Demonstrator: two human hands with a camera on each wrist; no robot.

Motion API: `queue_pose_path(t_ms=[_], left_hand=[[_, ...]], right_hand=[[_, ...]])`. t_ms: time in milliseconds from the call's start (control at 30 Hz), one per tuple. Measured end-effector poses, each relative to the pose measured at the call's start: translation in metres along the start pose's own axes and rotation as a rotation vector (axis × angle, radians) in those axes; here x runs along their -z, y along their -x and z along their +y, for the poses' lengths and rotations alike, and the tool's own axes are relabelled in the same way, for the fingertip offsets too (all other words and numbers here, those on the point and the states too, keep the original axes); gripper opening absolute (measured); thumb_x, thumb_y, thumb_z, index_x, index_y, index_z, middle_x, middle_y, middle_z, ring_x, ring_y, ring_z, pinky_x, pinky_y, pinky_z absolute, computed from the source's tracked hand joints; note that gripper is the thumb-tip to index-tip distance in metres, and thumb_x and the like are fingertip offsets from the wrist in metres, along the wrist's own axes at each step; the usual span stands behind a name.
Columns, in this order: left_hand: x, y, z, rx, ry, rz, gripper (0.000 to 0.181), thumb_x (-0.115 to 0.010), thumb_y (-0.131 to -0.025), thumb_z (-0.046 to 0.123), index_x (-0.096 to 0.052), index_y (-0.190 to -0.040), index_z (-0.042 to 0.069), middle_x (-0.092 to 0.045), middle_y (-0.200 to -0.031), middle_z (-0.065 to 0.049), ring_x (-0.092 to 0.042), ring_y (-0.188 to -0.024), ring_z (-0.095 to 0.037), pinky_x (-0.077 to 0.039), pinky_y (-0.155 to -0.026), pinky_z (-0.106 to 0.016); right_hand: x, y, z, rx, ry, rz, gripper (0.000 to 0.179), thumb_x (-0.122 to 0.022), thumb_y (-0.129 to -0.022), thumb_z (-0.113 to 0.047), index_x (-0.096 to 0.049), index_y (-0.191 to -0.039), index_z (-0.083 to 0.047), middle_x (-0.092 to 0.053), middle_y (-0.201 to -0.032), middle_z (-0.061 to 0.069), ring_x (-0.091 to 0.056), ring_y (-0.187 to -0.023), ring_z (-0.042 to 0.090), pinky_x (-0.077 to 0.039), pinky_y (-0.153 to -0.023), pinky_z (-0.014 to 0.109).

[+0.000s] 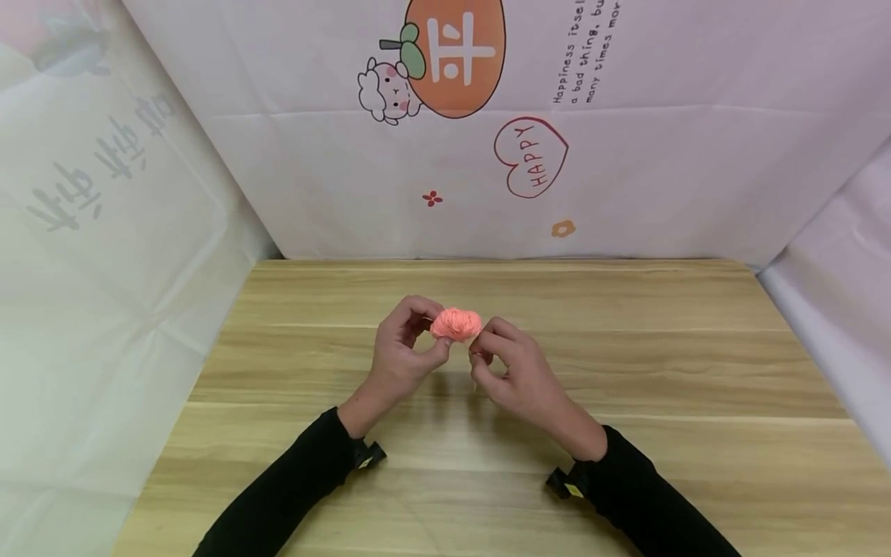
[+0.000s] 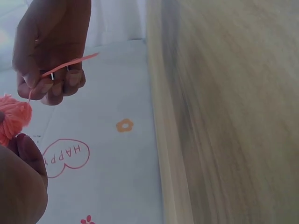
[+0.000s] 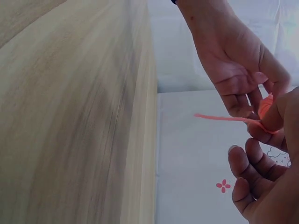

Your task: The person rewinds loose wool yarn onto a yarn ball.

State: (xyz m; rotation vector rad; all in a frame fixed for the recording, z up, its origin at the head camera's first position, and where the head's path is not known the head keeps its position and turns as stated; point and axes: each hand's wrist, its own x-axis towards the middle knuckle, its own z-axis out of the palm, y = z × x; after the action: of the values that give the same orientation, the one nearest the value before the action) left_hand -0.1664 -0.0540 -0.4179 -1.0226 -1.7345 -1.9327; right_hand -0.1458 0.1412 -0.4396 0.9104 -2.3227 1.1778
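Note:
A small bundle of coral-pink yarn [image 1: 455, 324] is held up over the wooden table, pinched by my left hand [image 1: 402, 348] between thumb and fingers at its left side. My right hand [image 1: 517, 370], just to the right of the bundle, pinches the loose yarn end [image 2: 70, 63] between thumb and forefinger. A short tail of that strand sticks out past the right fingers, and a thin length runs from them back to the bundle. In the right wrist view the bundle [image 3: 265, 105] is mostly hidden behind the fingers, while the tail [image 3: 219, 117] points left.
The light wood table [image 1: 668, 371] stretches out around both hands. Behind it hangs a white printed cloth [image 1: 313, 178] with a heart and cartoon figures, and more pale cloth [image 1: 125, 294] closes off the left side. Black sleeves carry small wrist cameras [image 1: 369, 456].

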Motion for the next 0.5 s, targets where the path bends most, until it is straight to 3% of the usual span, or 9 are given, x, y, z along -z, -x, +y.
queue_pose_path(t_ms=[300,500], left_hand=[[0.002,0.002,-0.003,0.066,-0.138,0.034,0.029,-0.063,-0.071,-0.016,-0.057,-0.096,-0.003,-0.061,-0.091,-0.01,-0.056,-0.079,-0.022,-0.047,-0.059,-0.049],[0.002,0.003,-0.006,0.081,-0.194,0.027,0.028,-0.063,-0.071,-0.015,-0.057,-0.095,-0.001,-0.06,-0.089,-0.009,-0.055,-0.076,-0.022,-0.048,-0.06,-0.05]], right_hand=[[0.006,-0.008,-0.019,0.053,-0.006,0.077,0.023,-0.058,-0.074,0.01,-0.058,-0.072,-0.013,-0.049,-0.077,0.001,-0.05,-0.068,0.016,-0.044,-0.059,0.026],[0.011,-0.013,-0.032,0.096,-0.021,0.108,0.021,-0.056,-0.072,0.012,-0.057,-0.071,-0.009,-0.048,-0.075,0.005,-0.049,-0.067,0.018,-0.043,-0.058,0.026]])
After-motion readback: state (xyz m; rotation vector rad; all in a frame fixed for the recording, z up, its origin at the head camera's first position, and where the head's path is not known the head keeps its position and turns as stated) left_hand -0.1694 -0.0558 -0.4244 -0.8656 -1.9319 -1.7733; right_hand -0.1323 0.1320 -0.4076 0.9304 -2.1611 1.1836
